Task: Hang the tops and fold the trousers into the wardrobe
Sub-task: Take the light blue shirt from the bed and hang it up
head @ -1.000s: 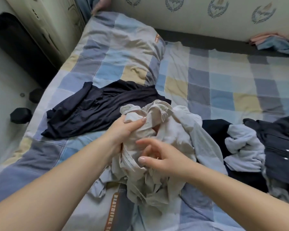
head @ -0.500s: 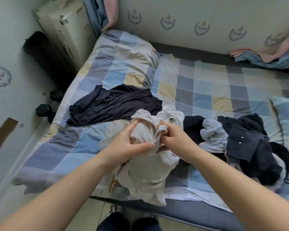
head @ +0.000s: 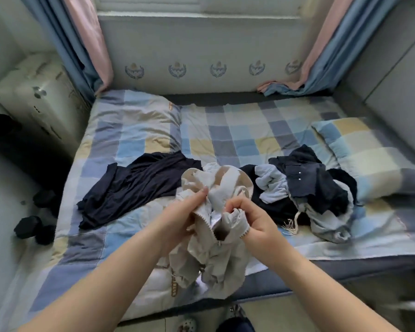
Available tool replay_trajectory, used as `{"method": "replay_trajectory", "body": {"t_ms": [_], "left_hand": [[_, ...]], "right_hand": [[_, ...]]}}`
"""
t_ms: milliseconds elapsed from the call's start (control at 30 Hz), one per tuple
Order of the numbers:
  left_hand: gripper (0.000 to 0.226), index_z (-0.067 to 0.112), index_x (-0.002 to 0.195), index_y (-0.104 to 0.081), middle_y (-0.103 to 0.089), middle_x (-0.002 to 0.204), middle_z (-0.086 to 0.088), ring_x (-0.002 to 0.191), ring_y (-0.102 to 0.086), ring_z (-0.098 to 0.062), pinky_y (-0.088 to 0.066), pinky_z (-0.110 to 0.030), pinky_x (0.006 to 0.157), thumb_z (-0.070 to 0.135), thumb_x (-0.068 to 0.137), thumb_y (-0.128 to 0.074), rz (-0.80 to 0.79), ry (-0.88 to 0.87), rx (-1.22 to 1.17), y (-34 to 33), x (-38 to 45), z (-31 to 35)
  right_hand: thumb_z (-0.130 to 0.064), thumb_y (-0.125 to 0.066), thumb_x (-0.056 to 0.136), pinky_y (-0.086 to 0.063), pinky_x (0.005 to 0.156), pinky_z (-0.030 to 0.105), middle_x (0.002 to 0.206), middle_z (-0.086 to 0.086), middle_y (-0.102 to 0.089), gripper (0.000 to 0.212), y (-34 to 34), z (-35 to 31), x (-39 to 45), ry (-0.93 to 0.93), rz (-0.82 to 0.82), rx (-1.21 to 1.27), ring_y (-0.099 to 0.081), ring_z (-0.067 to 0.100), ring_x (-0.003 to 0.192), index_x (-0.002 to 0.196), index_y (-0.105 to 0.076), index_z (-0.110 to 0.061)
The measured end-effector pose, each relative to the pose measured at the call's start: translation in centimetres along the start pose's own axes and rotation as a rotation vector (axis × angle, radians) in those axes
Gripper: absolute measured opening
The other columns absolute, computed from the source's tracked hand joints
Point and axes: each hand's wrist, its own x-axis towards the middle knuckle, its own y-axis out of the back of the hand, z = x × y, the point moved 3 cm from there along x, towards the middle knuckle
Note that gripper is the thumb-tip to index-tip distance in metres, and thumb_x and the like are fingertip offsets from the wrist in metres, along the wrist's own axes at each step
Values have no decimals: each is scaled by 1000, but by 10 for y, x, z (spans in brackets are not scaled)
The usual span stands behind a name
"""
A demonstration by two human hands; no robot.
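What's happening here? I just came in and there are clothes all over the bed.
A person is sorting laundry at the bed. Both hands hold up a crumpled beige zip-up garment: the left hand and the right hand each grip an edge near the zip. A dark navy garment lies spread on the checked cover to the left, and a heap of dark and pale blue clothes waits to the right. Nothing looks folded yet.

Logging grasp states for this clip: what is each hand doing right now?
Left hand: grips the beige garment.
Right hand: pinches the same beige garment at its edge.
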Motion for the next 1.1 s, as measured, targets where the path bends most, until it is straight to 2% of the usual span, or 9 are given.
{"method": "replay_trajectory", "body": {"t_ms": [133, 267, 367, 467, 633, 733, 867, 1000, 1100], "left_hand": [[14, 17, 91, -70, -73, 85, -1, 83, -65, -16, -53, -34, 83, 29, 84, -71, 24, -113, 276, -15, -17, 15], [17, 18, 81, -68, -70, 82, -5, 78, -66, -15, -52, -34, 74, 35, 79, -70, 131, -507, 773, -36, -32, 35], [19, 20, 75, -63, -65, 84, -7, 77, -62, -23, -50, -35, 72, 37, 79, -67, 16, -635, 913, -75, -45, 36], [13, 13, 78, -64, -66, 75, -3, 70, -59, -15, -47, -15, 64, 18, 89, -65, -132, -516, 746, -125, -65, 20], [9, 7, 93, -63, -71, 73, -6, 66, -68, -16, -61, -32, 65, 11, 94, -55, -496, -73, 209, -212, -100, -23], [17, 4, 93, -64, -70, 71, -8, 60, -69, -15, -57, -27, 52, 13, 96, -49, -656, 62, 86, -257, -128, -47], [23, -2, 103, -63, -71, 83, -14, 67, -71, -18, -56, -26, 54, 15, 95, -49, -819, 141, 101, -316, -175, -94], [18, 1, 90, -64, -71, 74, -12, 61, -70, -18, -55, -24, 51, 12, 94, -51, -942, 164, 200, -375, -234, -149], [17, 0, 90, -66, -71, 73, -11, 62, -69, -17, -57, -25, 54, 13, 93, -54, -1056, 135, 284, -419, -283, -190]], "right_hand": [[-23, -59, 77, -41, 64, 19, 73, -12, -55, 8, 6, -10, -54, 51, 334, 1, -49, 7, 67, 79, -58, -31], [-16, -53, 83, -37, 58, 31, 68, 6, -53, 16, 12, -18, -117, 77, 662, -102, -42, 31, 58, 84, -56, -32], [-9, -48, 80, -33, 50, 19, 63, -8, -52, 26, 12, -30, -162, 117, 855, -185, -39, 6, 50, 83, -54, -34], [-3, -46, 79, -38, 60, 11, 72, -18, -57, 36, 15, -40, -206, 149, 1040, -256, -47, -1, 62, 82, -53, -38], [-6, -47, 81, -42, 69, 12, 79, -19, -59, 34, 20, -50, -299, 114, 1348, -338, -54, 0, 72, 84, -53, -39], [-6, -49, 78, -41, 69, 5, 81, -21, -61, 30, 17, -55, -357, 70, 1519, -387, -57, -5, 74, 84, -53, -35], [-5, -56, 79, -42, 70, 4, 87, -23, -66, 25, 11, -62, -444, -43, 1689, -396, -61, -6, 81, 87, -59, -29], [-8, -60, 81, -42, 70, 5, 102, -12, -65, 44, 1, -87, -517, -136, 1574, -384, -60, -7, 84, 112, -59, -39], [-20, -59, 86, -35, 93, 4, 129, -28, -49, 61, -8, -106, -572, -203, 1348, -357, -43, -15, 119, 127, -37, -59]]}}
